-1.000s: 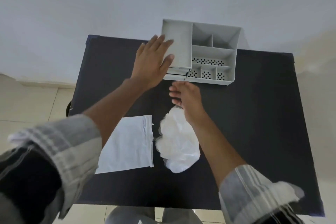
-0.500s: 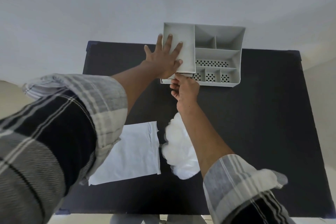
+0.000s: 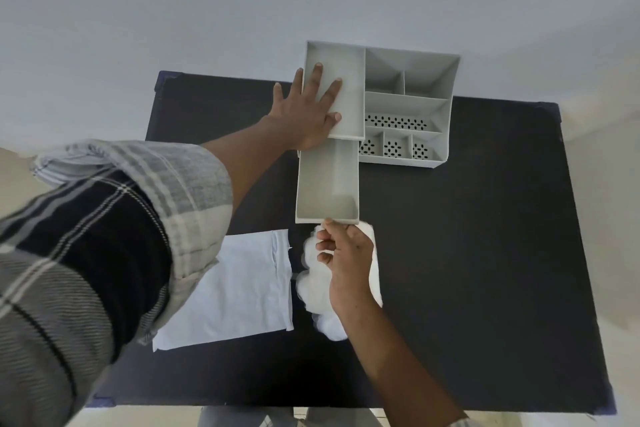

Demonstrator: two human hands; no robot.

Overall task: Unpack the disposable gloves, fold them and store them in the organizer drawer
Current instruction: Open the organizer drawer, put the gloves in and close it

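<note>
Filling the view, black table (image 3: 467, 253), plain grey wall (image 3: 207, 3).

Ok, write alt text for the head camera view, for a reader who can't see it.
A person's right hand grips the front edge of an empty grey drawer pulled out of a desk organizer, while the left hand presses flat on the organizer's top. On the black table, a pile of white gloves lies beside a flat white bag.
</note>
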